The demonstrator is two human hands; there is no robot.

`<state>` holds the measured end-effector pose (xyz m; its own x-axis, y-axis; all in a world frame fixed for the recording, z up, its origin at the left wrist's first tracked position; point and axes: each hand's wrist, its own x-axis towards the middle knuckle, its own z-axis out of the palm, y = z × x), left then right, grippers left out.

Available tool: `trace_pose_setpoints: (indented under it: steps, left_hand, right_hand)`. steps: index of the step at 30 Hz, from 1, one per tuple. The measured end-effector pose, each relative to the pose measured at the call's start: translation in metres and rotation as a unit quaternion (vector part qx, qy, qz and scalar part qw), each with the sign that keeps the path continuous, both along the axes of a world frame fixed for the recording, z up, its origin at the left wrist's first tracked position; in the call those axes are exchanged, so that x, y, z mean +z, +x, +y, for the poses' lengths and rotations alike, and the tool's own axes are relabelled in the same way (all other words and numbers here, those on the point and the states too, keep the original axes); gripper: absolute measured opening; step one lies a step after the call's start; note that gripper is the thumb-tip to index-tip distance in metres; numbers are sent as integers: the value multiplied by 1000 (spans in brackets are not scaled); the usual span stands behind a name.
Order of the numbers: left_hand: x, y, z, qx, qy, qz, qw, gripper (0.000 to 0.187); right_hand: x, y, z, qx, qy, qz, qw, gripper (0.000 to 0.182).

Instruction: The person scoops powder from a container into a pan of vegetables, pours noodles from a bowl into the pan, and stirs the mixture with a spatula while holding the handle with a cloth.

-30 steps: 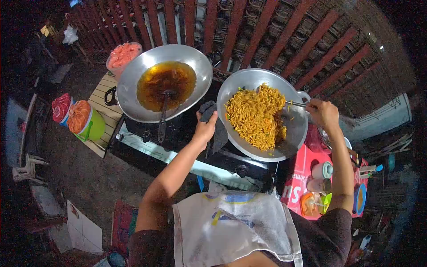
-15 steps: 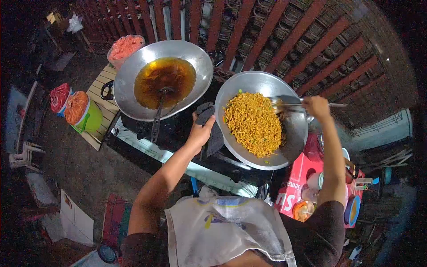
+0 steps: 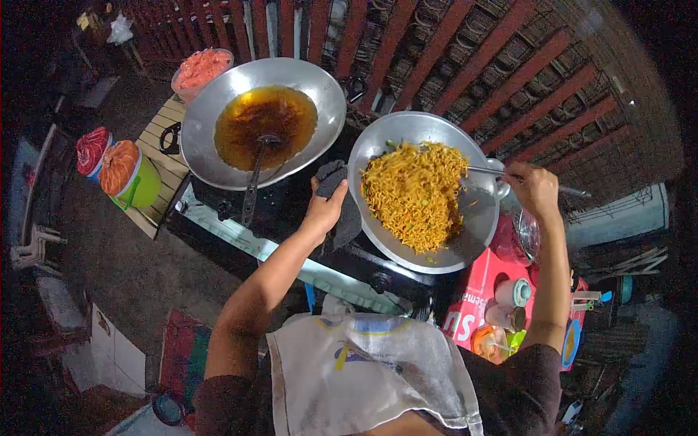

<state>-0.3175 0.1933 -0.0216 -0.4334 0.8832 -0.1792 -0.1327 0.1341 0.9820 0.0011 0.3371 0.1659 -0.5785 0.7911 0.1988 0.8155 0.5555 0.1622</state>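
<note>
Yellow noodles [image 3: 414, 200] lie heaped in a metal wok [image 3: 476, 225] on the right side of the stove. My right hand [image 3: 534, 190] is closed round the handle of a metal spatula [image 3: 483, 171], whose far end is hidden among the noodles. At the wok's left rim, my left hand [image 3: 323, 211] grips a dark cloth [image 3: 332, 178]. A second wok [image 3: 200, 138] on the left holds brown oil [image 3: 269, 116] with a slotted ladle [image 3: 257, 171] resting in it.
Pink shredded food [image 3: 203, 67] fills a tub behind the left wok. A green bucket [image 3: 147, 185] stands on slats at the left. Jars [image 3: 507, 316] sit on a red table cover [image 3: 465, 305] at the lower right. Wooden slats [image 3: 451, 62] rise behind the stove.
My right hand has shifted slightly right and down with the spatula. The noodles have been pushed up and heaped toward the wok's back. The left hand keeps its grip on the cloth.
</note>
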Motion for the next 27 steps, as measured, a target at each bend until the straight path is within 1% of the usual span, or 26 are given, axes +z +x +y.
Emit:
trace_pose_setpoints:
  steps: [1, 2, 3, 5, 6, 7, 9, 10, 12, 13, 15, 16, 17, 19, 21, 23, 24, 25, 27]
  left_hand:
    - [2, 0, -1, -1, -4, -1, 1000, 43]
    - [3, 0, -2, -3, -9, -1, 1000, 44]
    - [2, -1, 0, -4, -10, -3, 1000, 44]
    - [1, -1, -1, -19, -32, -38, 999, 50]
    - [10, 0, -4, -9, -63, -48, 997, 54]
    - [9, 0, -3, -8, -63, -49, 997, 54]
    - [4, -1, -2, -19, -65, -42, 997, 54]
    - [2, -1, -1, -17, -66, -43, 997, 54]
    - [-1, -2, 0, -18, -44, -3, 999, 53]
    - [0, -3, -1, -17, -45, -4, 999, 53]
    - [5, -1, 0, -29, -41, -16, 999, 52]
    - [1, -1, 2, -27, -42, -16, 999, 52]
    - [-2, -1, 2, -25, -33, 2, 999, 51]
    - [-7, -3, 1, -21, -26, 20, 999, 51]
    - [5, 0, -2, -18, -26, -36, 999, 48]
    - [7, -1, -2, -17, -43, -30, 998, 50]
    - [8, -1, -2, -17, -61, -25, 998, 52]
    - [4, -2, -2, -17, -60, -25, 998, 52]
    - [-2, -3, -1, -15, -64, -7, 998, 53]
  right_hand:
    - [12, -6, -8, 38, 53, -23, 998, 17]
    - [26, -16, -18, 30, 67, -83, 994, 17]
    - [31, -16, -17, 29, 66, -85, 994, 17]
    - [36, -10, -9, -6, 99, -169, 981, 17]
    - [31, 0, 5, -36, 85, -206, 974, 20]
    - [26, 8, 14, -34, 84, -207, 974, 20]
    - [17, 18, 26, -66, 37, -328, 942, 20]
    - [-3, 31, 36, -64, 30, -324, 944, 19]
    - [-46, 36, 33, -22, -62, -203, 977, 20]
    - [-75, 32, 31, -22, -105, -142, 984, 21]
    - [-124, 19, 25, -40, -173, -25, 984, 23]
    - [-137, 12, 21, -58, -198, 32, 978, 25]
    - [-135, 7, 16, -56, -198, 31, 978, 25]
    - [-125, -1, 7, -107, -258, 117, 953, 23]
    - [-114, 10, 7, -98, -242, 110, 959, 23]
    - [-96, 16, 5, -94, -206, 76, 971, 22]
    - [-77, 11, -5, -94, -196, 78, 973, 21]
    - [-70, 14, -7, -94, -194, 77, 973, 21]
    - [-52, 15, -11, -103, -151, 63, 981, 20]
